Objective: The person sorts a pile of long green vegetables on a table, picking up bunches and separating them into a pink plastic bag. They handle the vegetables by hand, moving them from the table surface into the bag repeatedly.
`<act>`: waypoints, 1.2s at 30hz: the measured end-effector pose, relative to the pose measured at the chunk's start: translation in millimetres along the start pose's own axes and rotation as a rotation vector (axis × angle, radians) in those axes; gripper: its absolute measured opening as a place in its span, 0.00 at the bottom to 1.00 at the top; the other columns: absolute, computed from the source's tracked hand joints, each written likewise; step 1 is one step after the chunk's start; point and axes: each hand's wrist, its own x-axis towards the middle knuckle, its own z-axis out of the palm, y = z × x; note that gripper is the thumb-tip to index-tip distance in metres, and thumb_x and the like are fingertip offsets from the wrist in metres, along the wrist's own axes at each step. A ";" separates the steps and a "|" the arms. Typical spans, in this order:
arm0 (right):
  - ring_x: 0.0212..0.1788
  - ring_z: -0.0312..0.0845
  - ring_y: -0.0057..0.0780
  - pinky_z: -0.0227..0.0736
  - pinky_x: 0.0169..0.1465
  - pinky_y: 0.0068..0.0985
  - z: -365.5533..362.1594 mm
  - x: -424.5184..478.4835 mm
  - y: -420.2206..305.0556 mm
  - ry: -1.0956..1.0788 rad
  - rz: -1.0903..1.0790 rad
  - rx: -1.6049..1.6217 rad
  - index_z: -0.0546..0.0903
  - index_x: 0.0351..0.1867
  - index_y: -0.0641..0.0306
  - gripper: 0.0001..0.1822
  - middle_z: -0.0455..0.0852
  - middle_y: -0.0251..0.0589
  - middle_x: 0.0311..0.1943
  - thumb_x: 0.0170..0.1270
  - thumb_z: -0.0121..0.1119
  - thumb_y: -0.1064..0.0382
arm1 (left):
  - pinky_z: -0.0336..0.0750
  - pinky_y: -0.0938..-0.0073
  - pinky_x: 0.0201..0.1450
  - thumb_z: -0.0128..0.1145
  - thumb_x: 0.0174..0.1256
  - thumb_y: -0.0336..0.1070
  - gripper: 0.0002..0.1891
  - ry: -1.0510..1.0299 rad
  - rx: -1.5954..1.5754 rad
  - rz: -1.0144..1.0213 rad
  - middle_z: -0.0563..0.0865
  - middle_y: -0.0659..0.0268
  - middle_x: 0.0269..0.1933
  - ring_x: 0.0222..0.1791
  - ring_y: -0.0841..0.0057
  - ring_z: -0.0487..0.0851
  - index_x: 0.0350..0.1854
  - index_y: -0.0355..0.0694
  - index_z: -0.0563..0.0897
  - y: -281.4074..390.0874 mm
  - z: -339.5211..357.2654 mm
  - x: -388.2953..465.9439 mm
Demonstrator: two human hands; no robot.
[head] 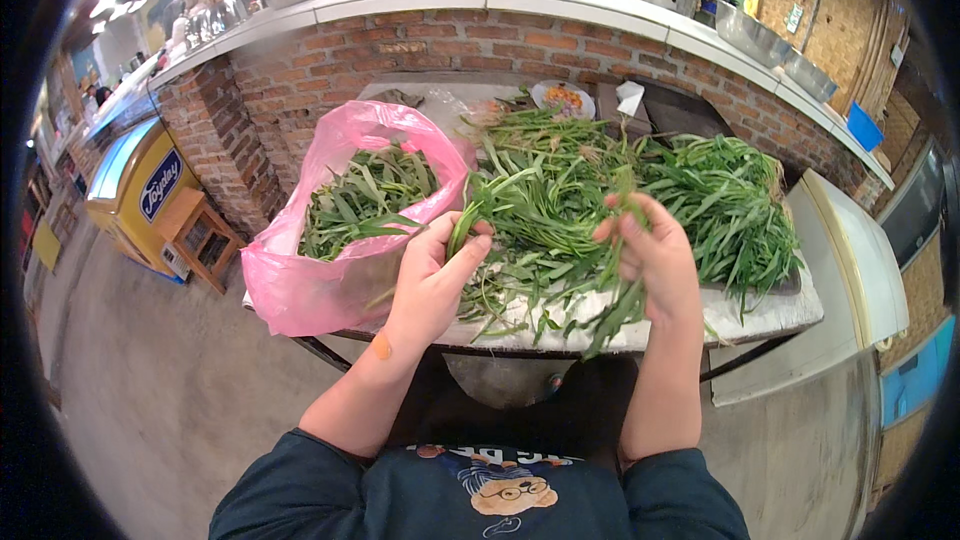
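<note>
My left hand [435, 262] is closed around a small bunch of leafy green stems [462, 231], beside the mouth of a pink plastic bag [330, 296]. Long-leaved greens, probably water spinach [375, 184], fill that bag. Between the fingertips and thumb of my right hand [658, 251] are more stalks, whose leaves [619, 319] hang down over the table's near edge. Loose greens [547, 202] spread across the middle of the table, in front of and between both hands. A thicker pile of the same greens [720, 202] lies to the right, with roots showing at its far side.
Behind the piles, a plate [587, 111] holds chopped orange and purplish pieces. The white-topped table [780, 309] backs onto a brick wall [510, 45] with a tiled counter [555, 1] above. A wooden stool [187, 221] and a yellow freezer [131, 199] stand left.
</note>
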 end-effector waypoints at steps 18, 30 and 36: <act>0.40 0.84 0.50 0.77 0.45 0.37 10.4 -30.8 35.8 -0.421 -0.317 -0.778 0.86 0.44 0.64 0.11 0.88 0.52 0.38 0.63 0.64 0.64 | 0.76 0.60 0.43 0.61 0.67 0.31 0.07 -0.535 0.536 0.225 0.84 0.50 0.35 0.39 0.54 0.83 0.40 0.31 0.83 0.4 16.6 -0.8; 0.34 0.76 0.17 0.70 0.37 0.20 -62.4 -41.2 -21.6 -0.244 -0.250 -0.646 0.83 0.35 0.69 0.06 0.83 0.32 0.28 0.62 0.66 0.68 | 0.67 0.80 0.37 0.53 0.79 0.35 0.11 -0.561 -0.232 -0.477 0.78 0.75 0.34 0.33 0.86 0.71 0.53 0.38 0.85 -12.4 -2.8 -17.7; 0.29 0.79 0.20 0.72 0.33 0.19 -11.4 -45.1 -26.7 -0.143 -0.302 -0.900 0.85 0.40 0.65 0.11 0.86 0.35 0.29 0.56 0.73 0.67 | 0.66 0.81 0.37 0.49 0.81 0.37 0.14 -0.326 -0.534 -0.496 0.79 0.72 0.37 0.33 0.86 0.69 0.61 0.39 0.78 0.2 18.6 -16.0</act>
